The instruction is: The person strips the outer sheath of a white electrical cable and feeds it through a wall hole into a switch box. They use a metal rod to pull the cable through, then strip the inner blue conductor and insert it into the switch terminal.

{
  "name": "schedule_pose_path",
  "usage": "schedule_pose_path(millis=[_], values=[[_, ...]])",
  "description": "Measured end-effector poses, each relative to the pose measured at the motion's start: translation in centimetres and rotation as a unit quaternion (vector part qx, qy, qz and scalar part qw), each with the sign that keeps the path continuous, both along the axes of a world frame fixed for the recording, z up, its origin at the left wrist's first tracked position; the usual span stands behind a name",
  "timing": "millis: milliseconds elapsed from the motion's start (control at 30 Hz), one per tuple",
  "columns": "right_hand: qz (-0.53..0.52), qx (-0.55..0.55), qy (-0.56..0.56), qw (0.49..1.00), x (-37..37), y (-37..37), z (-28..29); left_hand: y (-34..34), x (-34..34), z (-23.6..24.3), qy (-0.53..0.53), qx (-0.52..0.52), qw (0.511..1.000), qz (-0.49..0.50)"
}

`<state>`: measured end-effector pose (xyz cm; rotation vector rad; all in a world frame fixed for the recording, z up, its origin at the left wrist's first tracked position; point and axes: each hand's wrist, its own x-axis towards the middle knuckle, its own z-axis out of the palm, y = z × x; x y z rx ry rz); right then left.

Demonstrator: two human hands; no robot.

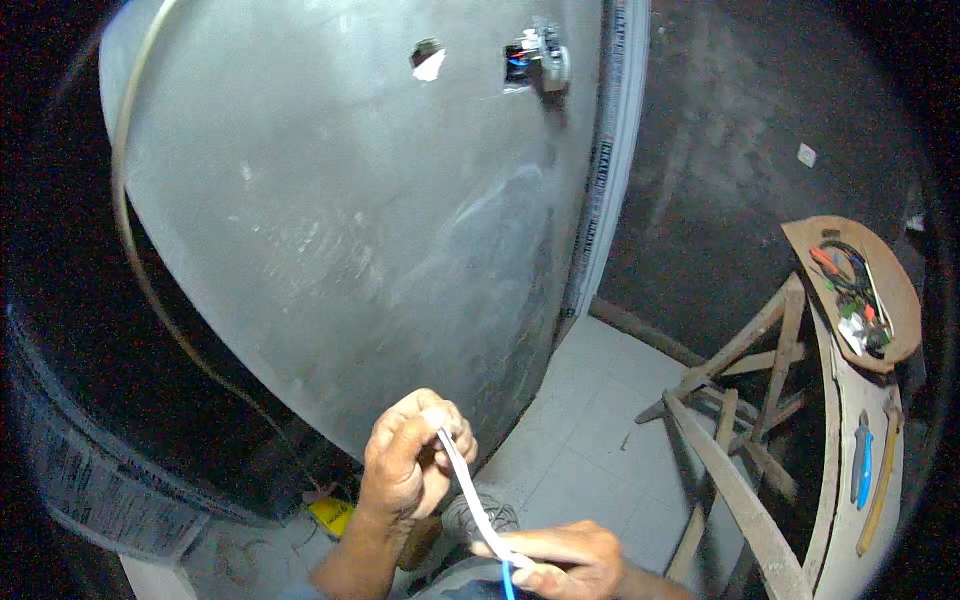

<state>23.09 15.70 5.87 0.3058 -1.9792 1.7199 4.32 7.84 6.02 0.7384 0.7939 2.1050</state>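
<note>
From afar, I see the left hand (412, 455) pinching the upper end of a white strip (466, 484); the right hand (575, 555) pinches it lower, a blue wire (507, 580) just beneath those fingers.

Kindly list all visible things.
Strip: one, white, lower middle
Wire: one, blue, bottom edge
Pliers: one, blue and grey, right
Wooden handle: one, tan, beside pliers
Loaded tray: one, brown, beyond pliers
Trestle: one, brownish, right
Electrical fitting: one, grey, top centre
Hole: one, partly white, beside fitting
Frame: one, whitish, right of fitting
Cord: one, pale, left
Object: one, yellow, lower left
Walls: two, grey, ahead
Floor: one, pale, below
Left hand: one, bare, holding strip
Right hand: one, bare, likewise
</note>
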Motion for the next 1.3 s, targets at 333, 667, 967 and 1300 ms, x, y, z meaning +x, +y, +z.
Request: schedule_pose_path(millis=[333, 667, 967, 1300], values=[[-0.101, 0.036, -0.011, 0.994, -1.4, -0.7, -0.7, 0.3, -4.0, 1.3, 0.022, -0.004, 0.998, 0.059], [-0.182, -0.077, -0.099, 0.975, -2.5, -0.3, -6.0, -0.1, -0.6, 0.2, 0.095, -0.131, 0.985, 0.057], [-0.137, -0.219, -0.129, 0.957, -2.4, -0.2, -8.3, -1.0, -0.2, -3.5, 0.234, -0.209, 0.948, -0.055], [0.215, -0.504, -0.044, 0.835, -1.8, 1.1, -9.5, 0.6, -0.3, -8.4, 0.107, -0.021, 0.978, -0.179]])
